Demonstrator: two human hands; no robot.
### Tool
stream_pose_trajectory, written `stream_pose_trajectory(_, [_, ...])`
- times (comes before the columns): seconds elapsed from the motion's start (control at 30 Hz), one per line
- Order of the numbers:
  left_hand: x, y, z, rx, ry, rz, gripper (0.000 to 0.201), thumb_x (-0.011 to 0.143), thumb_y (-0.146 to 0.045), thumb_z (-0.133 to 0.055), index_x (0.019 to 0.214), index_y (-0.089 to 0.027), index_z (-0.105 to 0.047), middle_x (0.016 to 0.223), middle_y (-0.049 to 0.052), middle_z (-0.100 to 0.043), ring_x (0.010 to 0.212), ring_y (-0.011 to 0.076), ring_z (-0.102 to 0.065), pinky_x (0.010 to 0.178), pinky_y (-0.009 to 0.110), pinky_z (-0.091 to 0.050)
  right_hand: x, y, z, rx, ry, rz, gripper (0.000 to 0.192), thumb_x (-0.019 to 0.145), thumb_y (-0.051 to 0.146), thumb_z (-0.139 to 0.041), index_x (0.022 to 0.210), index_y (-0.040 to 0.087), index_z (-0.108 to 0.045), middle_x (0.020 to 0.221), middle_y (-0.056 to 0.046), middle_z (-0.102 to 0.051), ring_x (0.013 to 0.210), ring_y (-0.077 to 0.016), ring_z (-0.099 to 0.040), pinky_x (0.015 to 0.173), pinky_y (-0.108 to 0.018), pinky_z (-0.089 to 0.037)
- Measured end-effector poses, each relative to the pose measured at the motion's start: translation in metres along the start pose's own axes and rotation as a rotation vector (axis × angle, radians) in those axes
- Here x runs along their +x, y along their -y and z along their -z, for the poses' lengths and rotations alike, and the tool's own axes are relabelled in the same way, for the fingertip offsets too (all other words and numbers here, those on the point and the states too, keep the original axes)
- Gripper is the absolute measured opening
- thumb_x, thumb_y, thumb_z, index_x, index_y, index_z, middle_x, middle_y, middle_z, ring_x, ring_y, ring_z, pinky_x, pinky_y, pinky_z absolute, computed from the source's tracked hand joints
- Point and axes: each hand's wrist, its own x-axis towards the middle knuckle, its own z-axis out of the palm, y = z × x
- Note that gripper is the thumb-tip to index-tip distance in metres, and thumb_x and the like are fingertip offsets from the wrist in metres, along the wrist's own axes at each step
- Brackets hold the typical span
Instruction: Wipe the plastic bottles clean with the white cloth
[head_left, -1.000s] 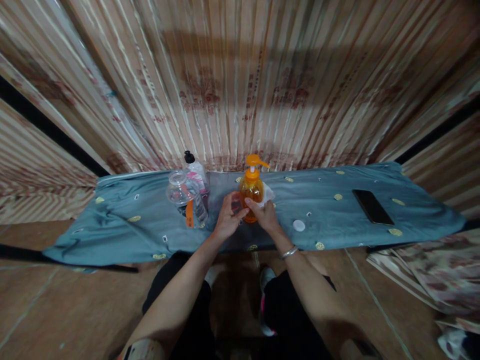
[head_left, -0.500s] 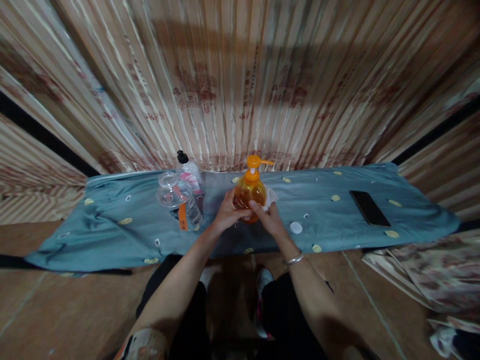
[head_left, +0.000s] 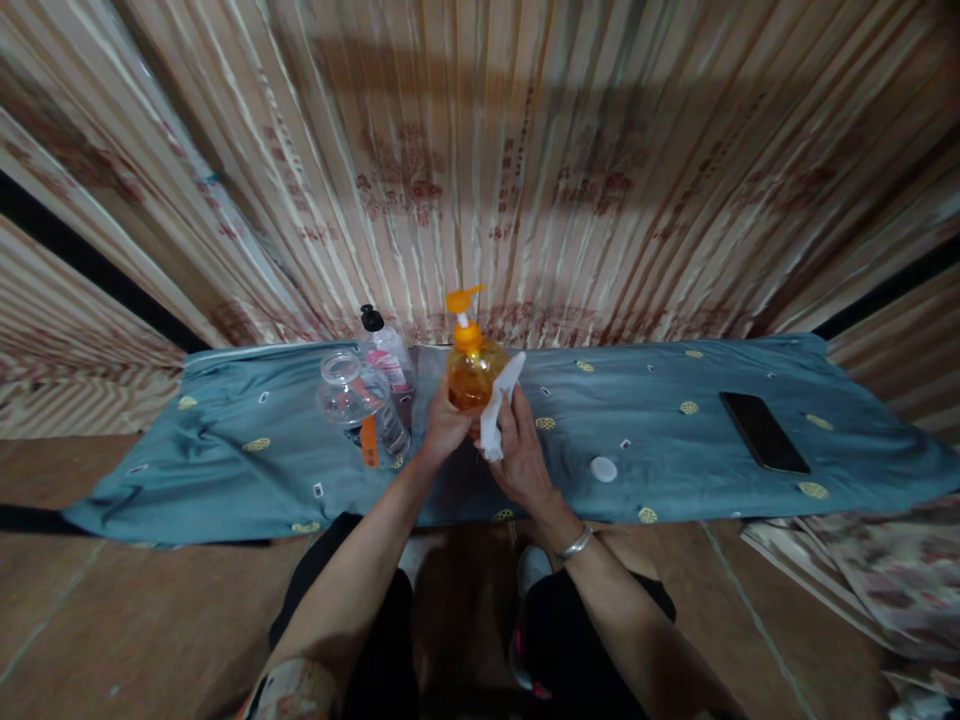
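An orange pump bottle (head_left: 470, 377) with see-through amber sides is held up over the cloth-covered table, leaning a little to the left. My left hand (head_left: 445, 425) is closed round its lower left side. In my right hand (head_left: 520, 452) is a white tissue (head_left: 497, 408), pressed between the fingers and the bottle's right side. The bottle's base is partly hidden by my hands and the tissue.
To the left stand a clear plastic jar (head_left: 352, 395) with an orange label and a bottle with a black cap (head_left: 371, 319). A white round lid (head_left: 603, 469) and a black phone (head_left: 763, 432) lie rightward on the blue tablecloth (head_left: 225, 470). Striped curtains (head_left: 480, 180) hang behind.
The pump bottle has shifted left and tipped leftward in my left hand. My right hand has turned, bringing the tissue round to the bottle's near right side. The view has moved slightly.
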Motion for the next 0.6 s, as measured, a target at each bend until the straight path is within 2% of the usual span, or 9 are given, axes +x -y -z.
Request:
stream_pose_trajectory(0.1, [-0.002,-0.003,0.001,-0.004,-0.006,0.016,0.073,0.051,-0.042,-0.102,0.11,-0.02,-0.066,0.108,0.007,-0.076,0.106,0.0274,-0.073,0.1,0.042,-0.058,-0.001,-0.007,0.003,0.035,-0.01,-0.071,0.082,0.105,0.049,-0.049,0.171,0.012,-0.019,0.178,-0.024,-0.024,0.167,-0.037,-0.024,0.132,-0.064,-0.033])
stream_pose_trajectory(0.23, [-0.005,-0.004,-0.008,-0.077,0.021,0.035,0.085,0.051,-0.049,-0.101,0.12,-0.021,-0.06,0.12,0.01,-0.075,0.109,0.0284,-0.074,0.099,0.043,-0.059,0.01,-0.002,0.004,0.118,-0.019,-0.093,0.092,0.102,0.064,-0.047,0.17,0.008,-0.021,0.178,-0.024,-0.024,0.168,-0.0349,-0.021,0.134,-0.062,-0.028])
stream_pose_trajectory(0.3, [-0.004,-0.003,-0.012,-0.106,0.024,0.046,0.088,0.051,-0.051,-0.1,0.122,-0.02,-0.06,0.122,0.013,-0.076,0.109,0.0294,-0.075,0.098,0.043,-0.06,0.019,0.002,0.003,0.186,-0.047,-0.128,0.096,0.099,0.072,-0.045,0.167,0.006,-0.028,0.176,-0.025,-0.03,0.167,-0.0352,-0.024,0.134,-0.062,-0.028])
stream_pose_trajectory(0.33, [-0.003,-0.002,-0.013,-0.113,0.022,0.053,0.087,0.051,-0.052,-0.1,0.122,-0.02,-0.061,0.121,0.013,-0.077,0.108,0.0296,-0.075,0.097,0.043,-0.06,0.023,0.004,0.002,0.23,-0.065,-0.162,0.095,0.098,0.075,-0.043,0.164,0.007,-0.035,0.172,-0.025,-0.038,0.166,-0.0354,-0.028,0.134,-0.061,-0.029])
stream_pose_trajectory(0.4, [-0.003,-0.002,-0.015,-0.12,0.012,0.064,0.081,0.053,-0.051,-0.098,0.119,-0.019,-0.063,0.118,0.013,-0.078,0.106,0.0297,-0.075,0.097,0.044,-0.06,0.032,0.004,0.0,0.343,-0.085,-0.283,0.089,0.098,0.08,-0.036,0.149,0.011,-0.056,0.151,-0.023,-0.063,0.156,-0.0361,-0.045,0.128,-0.058,-0.041])
stream_pose_trajectory(0.47, [-0.004,-0.004,-0.015,-0.128,0.002,0.074,0.077,0.053,-0.047,-0.099,0.116,-0.019,-0.065,0.118,0.012,-0.078,0.108,0.0297,-0.075,0.1,0.045,-0.06,0.039,0.001,-0.004,0.48,-0.073,-0.46,0.086,0.097,0.084,-0.027,0.122,0.015,-0.072,0.112,-0.02,-0.08,0.134,-0.0364,-0.067,0.111,-0.051,-0.057])
stream_pose_trajectory(0.53, [-0.006,-0.007,-0.013,-0.143,-0.002,0.086,0.076,0.049,-0.041,-0.1,0.114,-0.019,-0.067,0.117,0.01,-0.079,0.109,0.0295,-0.076,0.102,0.045,-0.059,0.046,-0.006,-0.009,0.607,-0.069,-0.627,0.087,0.095,0.088,-0.024,0.099,0.018,-0.076,0.083,-0.014,-0.079,0.108,-0.0339,-0.078,0.093,-0.043,-0.065])
stream_pose_trajectory(0.6, [-0.009,-0.012,-0.011,-0.162,-0.003,0.104,0.075,0.048,-0.037,-0.1,0.113,-0.019,-0.067,0.114,0.009,-0.08,0.106,0.0289,-0.077,0.1,0.045,-0.06,0.051,-0.014,-0.013,0.695,-0.095,-0.725,0.086,0.091,0.092,-0.027,0.088,0.021,-0.074,0.075,-0.011,-0.078,0.095,-0.0311,-0.08,0.085,-0.039,-0.066])
